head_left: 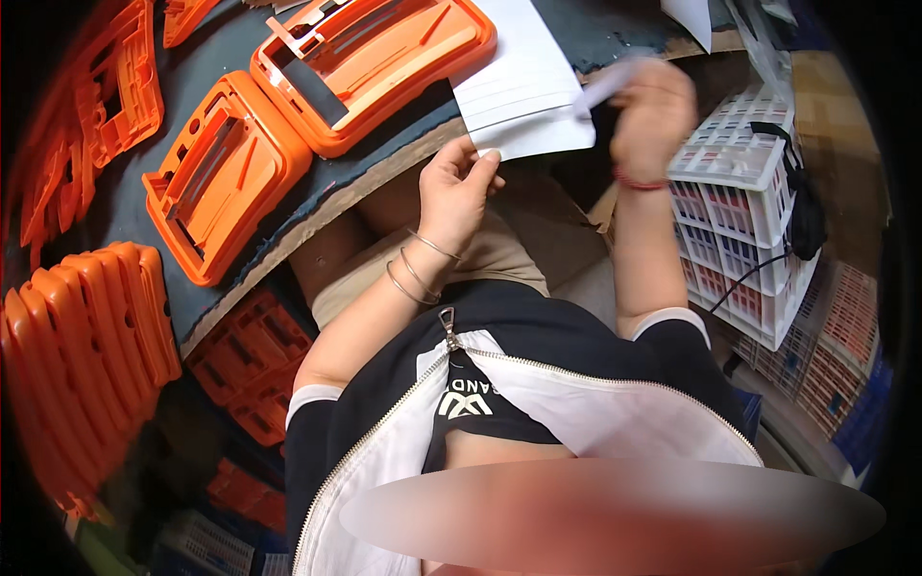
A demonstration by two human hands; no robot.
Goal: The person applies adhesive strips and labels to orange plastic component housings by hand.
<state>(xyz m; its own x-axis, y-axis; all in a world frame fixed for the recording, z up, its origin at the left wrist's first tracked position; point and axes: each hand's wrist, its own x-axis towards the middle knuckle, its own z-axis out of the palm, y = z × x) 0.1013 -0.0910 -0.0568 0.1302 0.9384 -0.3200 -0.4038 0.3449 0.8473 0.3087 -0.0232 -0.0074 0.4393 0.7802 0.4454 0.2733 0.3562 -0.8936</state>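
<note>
A white sheet of paper (523, 82) lies over the near edge of the dark worktable (403, 144). My left hand (456, 187) pinches its lower corner between thumb and fingers, with thin bangles on the wrist. My right hand (653, 110) is above the paper's right edge, fingers curled around a pale pen-like thing (605, 86) that is blurred. A red band circles that wrist.
Two orange plastic housings (379, 62) (226, 173) lie on the table to the left of the paper. More orange parts (86, 355) are stacked at the far left and under the table. A white lattice crate (744, 192) with a black cable stands on the right.
</note>
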